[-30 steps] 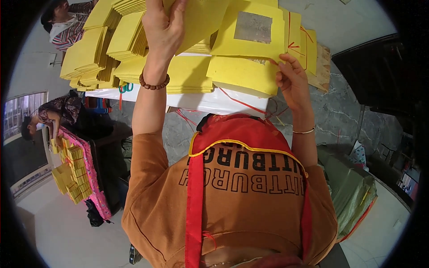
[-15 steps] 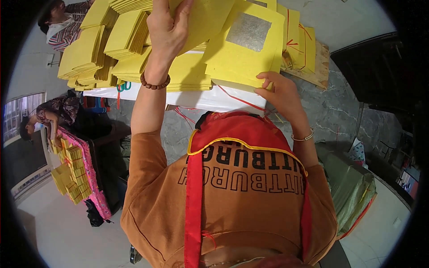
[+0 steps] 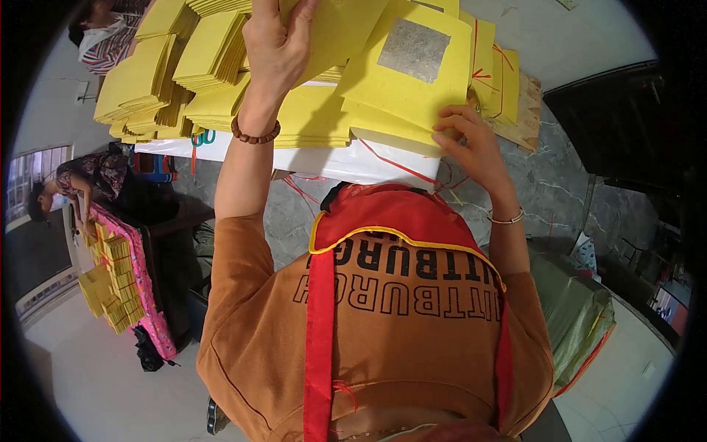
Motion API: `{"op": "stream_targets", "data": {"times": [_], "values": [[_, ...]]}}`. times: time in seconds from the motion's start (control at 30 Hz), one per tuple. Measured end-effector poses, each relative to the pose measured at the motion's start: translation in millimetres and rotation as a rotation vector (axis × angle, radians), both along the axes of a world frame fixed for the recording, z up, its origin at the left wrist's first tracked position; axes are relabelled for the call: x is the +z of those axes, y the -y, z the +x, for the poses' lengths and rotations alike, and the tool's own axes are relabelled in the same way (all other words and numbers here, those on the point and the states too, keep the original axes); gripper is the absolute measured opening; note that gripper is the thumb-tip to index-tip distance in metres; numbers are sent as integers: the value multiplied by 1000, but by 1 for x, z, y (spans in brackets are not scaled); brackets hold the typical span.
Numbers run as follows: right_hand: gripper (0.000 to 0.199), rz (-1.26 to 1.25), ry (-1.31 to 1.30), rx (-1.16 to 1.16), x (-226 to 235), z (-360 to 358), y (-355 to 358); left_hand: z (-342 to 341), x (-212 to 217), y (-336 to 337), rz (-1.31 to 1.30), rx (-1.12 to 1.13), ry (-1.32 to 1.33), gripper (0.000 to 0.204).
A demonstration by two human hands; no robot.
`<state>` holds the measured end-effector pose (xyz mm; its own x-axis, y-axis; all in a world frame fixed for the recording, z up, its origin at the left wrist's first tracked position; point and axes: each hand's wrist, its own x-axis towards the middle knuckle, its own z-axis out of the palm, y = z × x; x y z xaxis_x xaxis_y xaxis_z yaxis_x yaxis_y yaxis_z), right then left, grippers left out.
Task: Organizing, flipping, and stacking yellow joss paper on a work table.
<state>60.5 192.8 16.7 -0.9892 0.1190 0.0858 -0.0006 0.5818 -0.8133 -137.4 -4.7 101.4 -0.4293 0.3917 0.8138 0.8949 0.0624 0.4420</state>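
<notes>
My left hand (image 3: 277,48) is closed at the edge of a plain yellow paper sheet (image 3: 342,33), its fingertips cut off by the top of the view. To the right lies a yellow sheet with a silver square (image 3: 414,50) on top of a stack. At that sheet's lower right corner, the bent fingers and thumb of my right hand (image 3: 471,144) hold the edge. The sheet sits slightly askew, so the yellow sheets beneath (image 3: 387,127) show along its near side.
Folded yellow paper stacks (image 3: 210,55) crowd the table's left. Tied yellow bundles (image 3: 503,85) rest on a wooden board (image 3: 529,118) at right. Green-handled scissors (image 3: 203,138) hang at the white table edge (image 3: 313,160). Another person (image 3: 96,177) works at a pink-covered table (image 3: 151,313).
My right hand has shifted slightly right and up, with its fingers more curled. The silver-square sheet's near edge has lifted away from the sheets below. My left hand has barely moved.
</notes>
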Motion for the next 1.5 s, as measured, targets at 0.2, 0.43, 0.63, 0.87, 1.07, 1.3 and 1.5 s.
{"op": "stream_targets", "data": {"times": [0.2,0.43,0.63,0.87,1.07,1.3,1.5], "values": [[13,-251,34,-127,-17,-1,-6,0,0,1,43,-11,16,61],[14,-447,-36,-224,-22,-2,-7,3,5,3,81,-37,118,59],[11,-46,-190,-255,3,-7,-15,3,10,0,156,-89,207,57],[11,1,-238,-197,22,-10,-6,0,12,-2,126,-69,97,59],[11,205,-258,2,-7,3,-2,-2,13,-2,130,-59,73,59],[33,-215,-218,-166,-4,-3,-4,23,4,-21,64,57,-182,49],[70,-1534,36,-25,16,-32,-23,86,-60,-44,-204,-102,-231,51]]}}
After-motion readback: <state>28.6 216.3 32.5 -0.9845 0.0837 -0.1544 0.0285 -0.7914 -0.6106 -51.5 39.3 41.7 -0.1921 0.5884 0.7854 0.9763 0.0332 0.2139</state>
